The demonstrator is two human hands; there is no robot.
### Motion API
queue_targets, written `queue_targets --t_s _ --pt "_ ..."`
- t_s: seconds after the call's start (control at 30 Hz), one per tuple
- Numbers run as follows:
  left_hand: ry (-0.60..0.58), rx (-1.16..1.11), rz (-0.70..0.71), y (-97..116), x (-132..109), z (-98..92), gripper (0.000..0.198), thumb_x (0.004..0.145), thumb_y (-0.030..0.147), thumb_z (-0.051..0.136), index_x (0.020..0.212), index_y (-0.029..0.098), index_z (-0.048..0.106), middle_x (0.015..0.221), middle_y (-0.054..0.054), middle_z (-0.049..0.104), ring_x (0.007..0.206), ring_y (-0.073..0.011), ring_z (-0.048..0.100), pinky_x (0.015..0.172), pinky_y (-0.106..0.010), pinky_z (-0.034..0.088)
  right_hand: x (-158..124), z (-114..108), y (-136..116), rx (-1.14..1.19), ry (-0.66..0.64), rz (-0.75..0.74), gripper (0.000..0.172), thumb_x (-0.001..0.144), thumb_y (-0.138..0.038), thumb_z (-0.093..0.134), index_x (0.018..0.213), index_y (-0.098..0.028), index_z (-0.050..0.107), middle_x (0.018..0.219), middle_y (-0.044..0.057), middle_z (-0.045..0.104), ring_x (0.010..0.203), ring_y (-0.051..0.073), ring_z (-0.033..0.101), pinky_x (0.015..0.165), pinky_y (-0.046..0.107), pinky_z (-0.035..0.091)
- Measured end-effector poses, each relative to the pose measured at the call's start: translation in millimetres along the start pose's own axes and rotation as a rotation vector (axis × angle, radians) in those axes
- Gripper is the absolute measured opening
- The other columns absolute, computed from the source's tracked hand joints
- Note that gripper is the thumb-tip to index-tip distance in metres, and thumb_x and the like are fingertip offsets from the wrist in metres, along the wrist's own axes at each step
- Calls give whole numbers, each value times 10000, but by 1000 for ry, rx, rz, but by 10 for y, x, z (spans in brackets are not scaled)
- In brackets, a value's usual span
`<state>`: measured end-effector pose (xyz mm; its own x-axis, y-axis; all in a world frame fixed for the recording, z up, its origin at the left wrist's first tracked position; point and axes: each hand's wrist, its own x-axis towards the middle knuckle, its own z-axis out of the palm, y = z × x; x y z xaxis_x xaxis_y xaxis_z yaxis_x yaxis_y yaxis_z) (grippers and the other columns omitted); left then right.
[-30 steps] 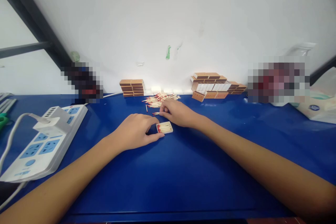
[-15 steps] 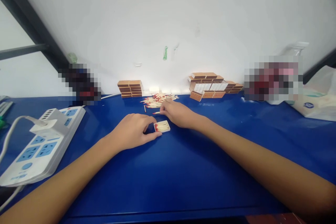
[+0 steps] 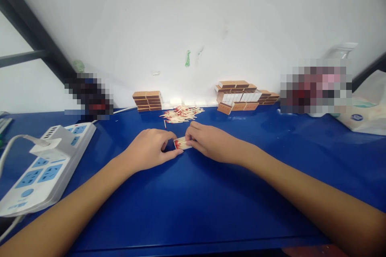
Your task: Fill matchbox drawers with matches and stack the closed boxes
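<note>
Matches [image 3: 180,144] lie in a tray [image 3: 186,148]; matchboxes [image 3: 239,106] bear illegible print.

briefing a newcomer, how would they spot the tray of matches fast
On the blue table, find the loose match pile. Just nearer, the left hand holds the left end of a small pale tray, the right hand over its right end. Unlike the pile's, its matches are enclosed by low walls.

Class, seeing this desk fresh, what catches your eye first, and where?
A heap of red-tipped matches lies toward the blue table's back. In front of it, the left hand holds a small tray of matches with the right hand over it. A matchbox stack stands left of the heap, a larger stack right.
</note>
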<state>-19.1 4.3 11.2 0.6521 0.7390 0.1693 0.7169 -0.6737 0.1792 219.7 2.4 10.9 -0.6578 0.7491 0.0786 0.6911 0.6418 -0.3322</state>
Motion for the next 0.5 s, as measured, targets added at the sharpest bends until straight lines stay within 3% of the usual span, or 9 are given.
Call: queue_targets --t_s 0.5 --pt "-13 -21 -5 10 10 0 336 947 527 643 1051 224 743 660 22 634 570 -139 539 556 -272 284 39 38 118 166 139 -90 59 972 -154 654 941 -182 696 941 34 651 850 146 584 750 271 426"
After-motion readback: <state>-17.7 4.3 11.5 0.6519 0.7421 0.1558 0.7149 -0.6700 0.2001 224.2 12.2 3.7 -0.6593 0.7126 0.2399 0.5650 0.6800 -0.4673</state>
